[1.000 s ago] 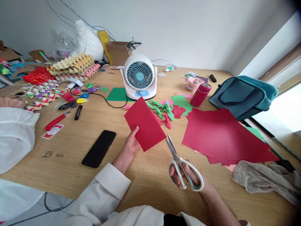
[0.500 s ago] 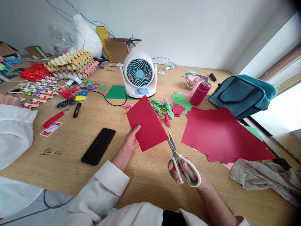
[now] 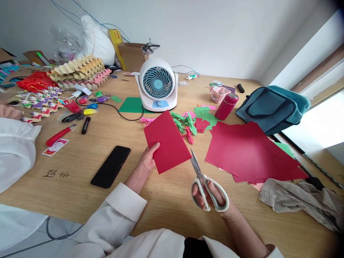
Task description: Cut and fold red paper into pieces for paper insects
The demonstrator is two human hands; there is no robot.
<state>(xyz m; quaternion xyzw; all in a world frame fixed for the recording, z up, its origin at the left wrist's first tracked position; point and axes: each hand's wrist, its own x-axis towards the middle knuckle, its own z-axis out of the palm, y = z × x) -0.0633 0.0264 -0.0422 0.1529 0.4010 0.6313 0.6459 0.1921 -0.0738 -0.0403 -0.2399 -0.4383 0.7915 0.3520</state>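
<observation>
My left hand [image 3: 147, 159] grips the lower left edge of a red paper sheet [image 3: 166, 141], held tilted above the wooden table [image 3: 166, 200]. My right hand [image 3: 215, 200] is wrapped through the white handles of scissors [image 3: 204, 182]. The blades are nearly closed and point up at the sheet's lower right corner, just short of it. A stack of larger red sheets [image 3: 249, 152] lies to the right of both hands.
A black phone [image 3: 110, 166] lies left of my left hand. A white desk fan [image 3: 158, 86] stands behind the sheet, with cut green and red paper scraps [image 3: 190, 123] beside it, a red bottle [image 3: 225, 106], a teal bag [image 3: 271, 107], a grey cloth [image 3: 295, 199] and craft clutter at far left.
The view has drifted slightly. The scissors have edged a little closer to the sheet's lower right corner. Both hands keep their grip.
</observation>
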